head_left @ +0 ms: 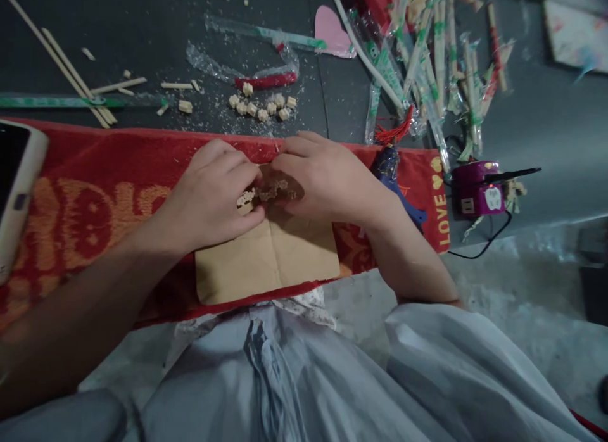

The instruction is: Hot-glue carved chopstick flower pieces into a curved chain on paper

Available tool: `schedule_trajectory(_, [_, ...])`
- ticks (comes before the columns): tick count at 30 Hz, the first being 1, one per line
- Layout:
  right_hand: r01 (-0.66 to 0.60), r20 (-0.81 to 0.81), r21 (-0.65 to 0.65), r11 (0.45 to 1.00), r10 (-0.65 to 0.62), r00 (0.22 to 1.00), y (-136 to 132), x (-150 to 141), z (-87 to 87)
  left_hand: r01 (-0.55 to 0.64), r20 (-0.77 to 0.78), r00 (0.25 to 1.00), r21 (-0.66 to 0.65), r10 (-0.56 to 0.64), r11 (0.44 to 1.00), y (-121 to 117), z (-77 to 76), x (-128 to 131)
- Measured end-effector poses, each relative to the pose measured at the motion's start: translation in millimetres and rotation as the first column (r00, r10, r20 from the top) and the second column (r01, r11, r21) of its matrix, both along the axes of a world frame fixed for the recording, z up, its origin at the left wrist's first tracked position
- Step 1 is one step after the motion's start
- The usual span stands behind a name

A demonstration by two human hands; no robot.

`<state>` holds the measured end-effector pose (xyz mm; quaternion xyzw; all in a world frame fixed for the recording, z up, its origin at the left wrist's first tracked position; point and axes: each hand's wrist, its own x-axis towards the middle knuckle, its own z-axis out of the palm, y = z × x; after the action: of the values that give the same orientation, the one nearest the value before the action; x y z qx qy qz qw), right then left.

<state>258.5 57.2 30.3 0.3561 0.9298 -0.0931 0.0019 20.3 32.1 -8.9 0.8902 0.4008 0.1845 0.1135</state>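
My left hand and my right hand meet over a folded tan sheet of paper or card. Between them runs a row of small pale flower-shaped pieces. The left thumb and fingers close around its left end, while curled right fingers are at its other end. My fingers partly hide the row, and whether the pieces are joined cannot be made out. Similar loose pale pieces lie just beyond my hands. Under the sheet is a red towel with orange patterns.
Thin wooden sticks and crumbs lie at back left. A phone rests on the towel. At right are a blue glue gun, a purple box with a cord and wrapped chopsticks. A pink paper heart lies behind.
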Motion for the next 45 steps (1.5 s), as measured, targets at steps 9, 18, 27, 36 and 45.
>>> schedule_trajectory(9, [-0.022,-0.084,-0.03,0.999,0.019,0.996,2.4,1.8,-12.1,0.0,0.012,1.0,-0.043,0.0,0.999,-1.1,7.7,1.0])
schedule_trajectory(18, [-0.072,-0.087,0.003,0.997,0.072,0.994,0.6,1.9,-20.3,-0.029,0.038,0.999,-0.085,0.032,0.996,-2.8,10.9,2.6])
schedule_trajectory(27, [0.02,-0.085,-0.116,0.993,-0.029,0.996,1.2,0.6,-10.6,-0.036,0.029,0.999,-0.064,0.038,0.997,-3.7,10.4,1.9])
schedule_trajectory(36, [-0.06,-0.112,0.06,0.996,0.066,0.992,1.2,6.2,-27.3,-0.04,0.053,0.998,-0.056,0.043,0.998,-5.6,4.3,0.9])
schedule_trajectory(45, [-0.109,-0.278,0.237,0.965,0.175,0.945,0.1,12.8,-46.3,-0.03,0.052,0.998,-0.021,0.031,0.999,-5.7,1.5,0.5])
